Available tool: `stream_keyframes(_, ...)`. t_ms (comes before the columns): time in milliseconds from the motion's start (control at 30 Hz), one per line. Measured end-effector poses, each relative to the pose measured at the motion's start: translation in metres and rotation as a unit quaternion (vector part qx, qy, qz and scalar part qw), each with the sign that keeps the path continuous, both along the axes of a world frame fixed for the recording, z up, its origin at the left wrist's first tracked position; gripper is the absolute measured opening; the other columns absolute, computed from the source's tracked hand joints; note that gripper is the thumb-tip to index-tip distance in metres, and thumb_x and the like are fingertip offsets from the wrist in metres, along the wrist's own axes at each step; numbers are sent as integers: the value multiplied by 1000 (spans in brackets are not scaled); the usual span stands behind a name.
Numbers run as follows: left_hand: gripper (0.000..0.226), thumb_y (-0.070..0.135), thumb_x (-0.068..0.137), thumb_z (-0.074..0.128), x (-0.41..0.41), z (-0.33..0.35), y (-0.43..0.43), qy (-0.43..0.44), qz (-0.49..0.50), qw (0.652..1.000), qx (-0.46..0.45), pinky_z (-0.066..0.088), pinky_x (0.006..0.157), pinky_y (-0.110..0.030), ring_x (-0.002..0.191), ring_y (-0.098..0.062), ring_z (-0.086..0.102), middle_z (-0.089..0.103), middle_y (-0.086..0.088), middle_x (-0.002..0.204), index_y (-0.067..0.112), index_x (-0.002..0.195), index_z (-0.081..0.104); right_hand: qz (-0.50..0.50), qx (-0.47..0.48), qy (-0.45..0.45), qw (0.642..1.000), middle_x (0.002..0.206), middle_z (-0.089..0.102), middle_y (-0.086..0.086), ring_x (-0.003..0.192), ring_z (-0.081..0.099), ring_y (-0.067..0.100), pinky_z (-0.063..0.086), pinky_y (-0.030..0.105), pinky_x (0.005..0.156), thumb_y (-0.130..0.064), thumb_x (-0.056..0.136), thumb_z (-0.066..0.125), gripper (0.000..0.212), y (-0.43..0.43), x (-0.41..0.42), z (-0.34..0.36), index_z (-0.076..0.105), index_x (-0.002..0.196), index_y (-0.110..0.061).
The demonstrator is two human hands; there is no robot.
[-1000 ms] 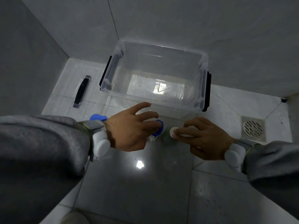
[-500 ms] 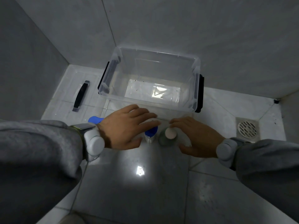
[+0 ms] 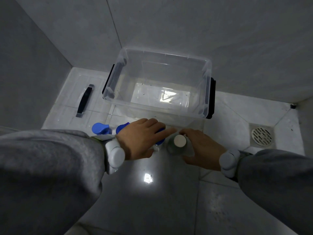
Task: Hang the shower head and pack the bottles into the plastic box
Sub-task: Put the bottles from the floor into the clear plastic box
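Observation:
A clear plastic box with black latches stands open on the floor by the back wall. In front of it, my left hand wraps a white bottle with a blue cap, fingers on its far side and thumb on its near side. My right hand curls around a dark green bottle with a round white cap, fingers behind it and thumb in front. Two more blue caps show behind my left wrist. No shower head is in view.
The box's clear lid with a black handle lies flat on the floor at the left, by the corner. A round floor drain sits at the right. Grey tiled walls close in at the left and back.
My right hand has left the white cap and dropped around the side of the green bottle. My left hand has lowered around the blue-capped bottle. The view has shifted slightly.

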State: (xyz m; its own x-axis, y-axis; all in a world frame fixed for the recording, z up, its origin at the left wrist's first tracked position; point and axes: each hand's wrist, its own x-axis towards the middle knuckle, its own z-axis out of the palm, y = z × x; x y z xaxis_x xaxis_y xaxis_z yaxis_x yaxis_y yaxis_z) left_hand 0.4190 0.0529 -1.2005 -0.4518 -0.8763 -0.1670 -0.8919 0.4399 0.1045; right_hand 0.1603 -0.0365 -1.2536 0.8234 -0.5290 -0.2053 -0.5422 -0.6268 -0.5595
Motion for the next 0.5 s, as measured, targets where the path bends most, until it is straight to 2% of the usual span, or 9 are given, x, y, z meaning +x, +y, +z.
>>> stream_keyframes(200, 91, 32, 78, 78, -2, -9, -12, -24, -22, 999, -14, 52, 93, -40, 116, -28, 56, 58, -6, 132, 28, 156, 30, -15, 7, -20, 1000, 123, 59, 2, 108, 57, 23, 46, 38, 94, -40, 75, 78, 71, -1, 6, -3, 48, 135, -17)
stream_keyframes(300, 91, 30, 76, 79, -4, -13, -15, -27, -30, 999, -18, 53, 87, -39, 108, -29, 58, 62, -8, 124, 26, 156, 35, -16, 0, -16, 1000, 119, 60, 3, 104, 59, 25, 48, 42, 90, -51, 74, 65, 69, 0, 13, -1, 50, 132, -16)
stream_keyframes(500, 96, 34, 75, 80, -4, -14, -19, -37, -37, 998, -17, 51, 84, -35, 105, -25, 57, 62, -6, 119, 29, 158, 32, 2, -11, -17, 1000, 118, 59, 4, 103, 58, 26, 46, 41, 88, -34, 71, 80, 67, -2, 13, -7, 51, 129, -15)
